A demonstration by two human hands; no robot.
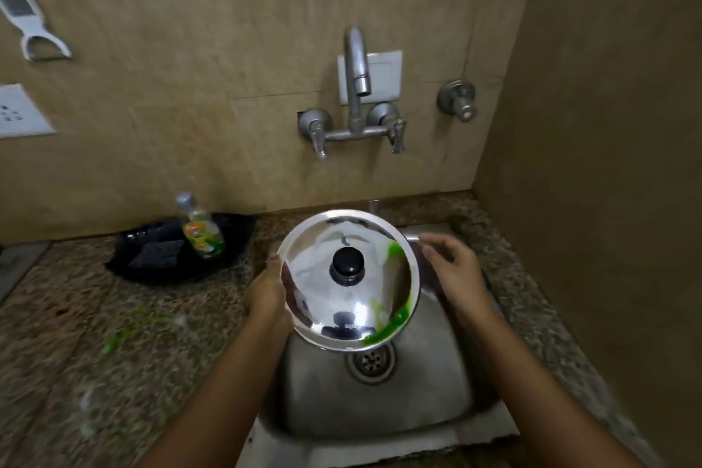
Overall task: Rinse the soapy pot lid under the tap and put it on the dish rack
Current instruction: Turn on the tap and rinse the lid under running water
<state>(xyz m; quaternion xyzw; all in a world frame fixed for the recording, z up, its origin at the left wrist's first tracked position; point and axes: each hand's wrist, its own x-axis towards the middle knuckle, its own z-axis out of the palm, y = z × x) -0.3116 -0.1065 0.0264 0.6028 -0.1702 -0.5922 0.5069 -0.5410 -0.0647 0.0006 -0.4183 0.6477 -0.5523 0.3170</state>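
A shiny steel pot lid (323,296) with a black knob is held over the steel sink (437,403), knob side facing me. Streaks of green soap run along its right and lower rim. My left hand (267,287) grips the lid's left edge from behind. My right hand (454,266) hovers just to the right of the lid with fingers apart, not touching it. The tap (357,68) is on the wall above the sink; no water runs from its spout. No dish rack is in view.
A black tray (152,262) with a dark scrub pad and a dish soap bottle (201,230) sits on the granite counter left of the sink. Green soap smears mark the counter (117,340). The side wall stands close on the right. A peeler (26,19) hangs at upper left.
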